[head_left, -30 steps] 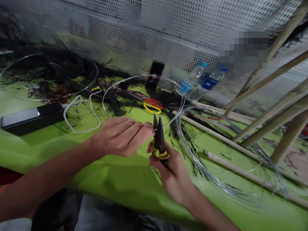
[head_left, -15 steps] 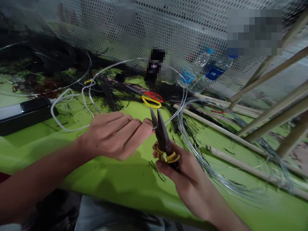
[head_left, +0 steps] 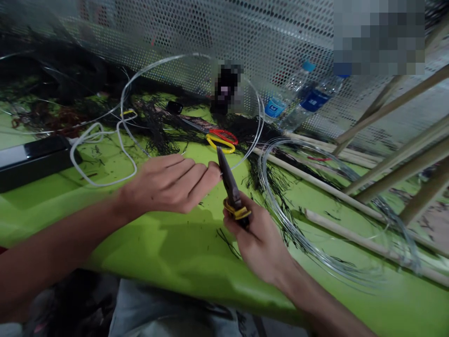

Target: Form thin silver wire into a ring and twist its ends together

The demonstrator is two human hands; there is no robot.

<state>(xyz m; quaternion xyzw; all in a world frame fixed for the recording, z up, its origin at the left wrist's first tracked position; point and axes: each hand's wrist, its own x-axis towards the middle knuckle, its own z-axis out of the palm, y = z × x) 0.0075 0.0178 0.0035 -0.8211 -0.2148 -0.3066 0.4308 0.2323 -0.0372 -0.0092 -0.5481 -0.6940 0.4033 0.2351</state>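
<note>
My left hand (head_left: 171, 182) is closed, thumb side toward the pliers, pinching a loop of thin pale wire (head_left: 164, 60) whose big ring stands up behind it. In my right hand (head_left: 261, 238) are pliers (head_left: 229, 180) with dark jaws and yellow-and-black handles. Their jaws look closed beside my left fingertips, where a small bit of the wire shows. Whether the jaws grip that bit is hidden. Just beyond the pliers' tip lie scissors (head_left: 229, 150) with one red and one yellow handle.
A coil of clear wire (head_left: 273, 201) lies to the right, near wooden sticks (head_left: 351, 241). Dark netting (head_left: 161, 135) spreads along the back. A black box (head_left: 35, 161) with a white cord (head_left: 93, 181) is at left. Water bottles (head_left: 314, 100) stand by the perforated metal panel (head_left: 273, 28).
The pliers' jaws have gone from spread to closed and turned edge-on. Both hands have shifted slightly up and left, and the wire loop has risen higher.
</note>
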